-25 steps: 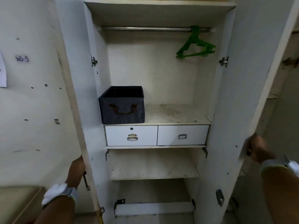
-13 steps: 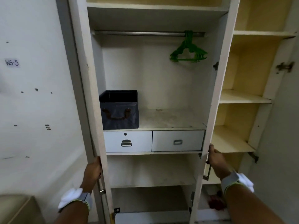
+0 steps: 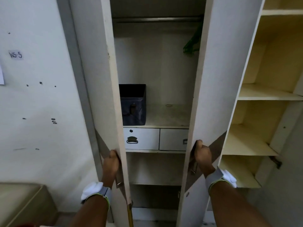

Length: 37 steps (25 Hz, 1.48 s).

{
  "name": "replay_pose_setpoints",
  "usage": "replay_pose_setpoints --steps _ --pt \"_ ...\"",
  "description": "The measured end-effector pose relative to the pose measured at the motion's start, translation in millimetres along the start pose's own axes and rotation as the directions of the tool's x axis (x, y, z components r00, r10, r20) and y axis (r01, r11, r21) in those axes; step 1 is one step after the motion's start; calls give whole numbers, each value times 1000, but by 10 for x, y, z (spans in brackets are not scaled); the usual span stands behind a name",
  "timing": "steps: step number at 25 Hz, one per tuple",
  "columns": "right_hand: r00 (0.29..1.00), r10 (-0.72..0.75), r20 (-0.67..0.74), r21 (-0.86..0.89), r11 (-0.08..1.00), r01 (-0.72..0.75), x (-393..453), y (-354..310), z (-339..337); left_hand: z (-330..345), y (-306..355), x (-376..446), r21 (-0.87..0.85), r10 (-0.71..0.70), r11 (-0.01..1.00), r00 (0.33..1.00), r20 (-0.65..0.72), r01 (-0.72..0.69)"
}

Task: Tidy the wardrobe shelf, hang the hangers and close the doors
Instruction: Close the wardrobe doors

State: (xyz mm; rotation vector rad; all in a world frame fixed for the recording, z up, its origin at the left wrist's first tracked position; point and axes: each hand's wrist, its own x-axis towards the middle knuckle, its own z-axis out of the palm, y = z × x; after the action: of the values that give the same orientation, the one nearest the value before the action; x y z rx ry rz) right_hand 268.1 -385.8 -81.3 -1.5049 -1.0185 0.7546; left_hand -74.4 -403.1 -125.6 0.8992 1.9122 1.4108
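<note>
Wardrobe with both doors partly closed, a narrow gap left between. Left hand [image 3: 112, 163] at 7 o'clock, fingers curled round the handle on the left door [image 3: 98, 79]. Right hand [image 3: 202, 155] at 5 o'clock, gripping the handle on the right door [image 3: 224, 79]. Through the gap: dark fabric box [image 3: 133, 105] on the shelf [image 3: 167, 115] above two drawers [image 3: 141, 139]; green hanger [image 3: 192, 43] on the rail [image 3: 155, 19] at 1 o'clock, half hidden by the right door.
</note>
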Motion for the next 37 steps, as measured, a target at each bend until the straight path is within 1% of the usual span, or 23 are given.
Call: replay_pose_setpoints --steps 1,2,3,5,6,8,10,14,17,22,26,31,35,37 --pt "1000 -8 -14 -16 1000 8 4 -24 80 61 56 -20 15 29 999 999 32 -30" --pt "1000 11 -9 -62 998 -11 54 -30 193 138 93 -5 24 48 999 998 32 -49" --pt "999 37 -20 -60 997 -38 129 -28 303 221 132 2 13 49 999 999 23 -50" --pt "996 86 9 -75 994 -85 247 -48 500 413 184 12 -27 20 999 1000 2 -20" --pt "996 88 21 -93 992 -86 279 -73 571 522 213 -14 -39 31 999 999 -5 -32" --pt "997 79 25 -131 989 -75 373 -103 760 752 252 -5 -91 91 992 995 39 -87" --pt "997 79 18 -158 985 -75 464 -125 912 963 301 43 -108 136 986 987 84 -127" --pt "995 101 3 -141 985 -99 635 -158 1177 1336 368 292 -61 212 977 962 170 -204" --pt "994 111 19 -136 985 -108 728 -190 1303 1545 434 430 -44 268 963 942 199 -265" --pt "997 70 39 -143 988 -64 963 -209 1503 1876 598 671 9 263 962 930 257 -274" --pt "996 50 76 -125 991 -40 1183 -184 1690 2072 683 846 45 239 965 935 262 -260" --pt "991 64 116 -84 995 -54 1445 -191 1875 2220 789 997 117 298 933 914 275 -339" --pt "987 86 138 -67 995 -77 1628 -198 1982 2305 821 1049 230 343 884 900 270 -407" --pt "985 92 147 -59 995 -85 1701 -185 2016 2340 858 1077 211 341 891 899 275 -402"
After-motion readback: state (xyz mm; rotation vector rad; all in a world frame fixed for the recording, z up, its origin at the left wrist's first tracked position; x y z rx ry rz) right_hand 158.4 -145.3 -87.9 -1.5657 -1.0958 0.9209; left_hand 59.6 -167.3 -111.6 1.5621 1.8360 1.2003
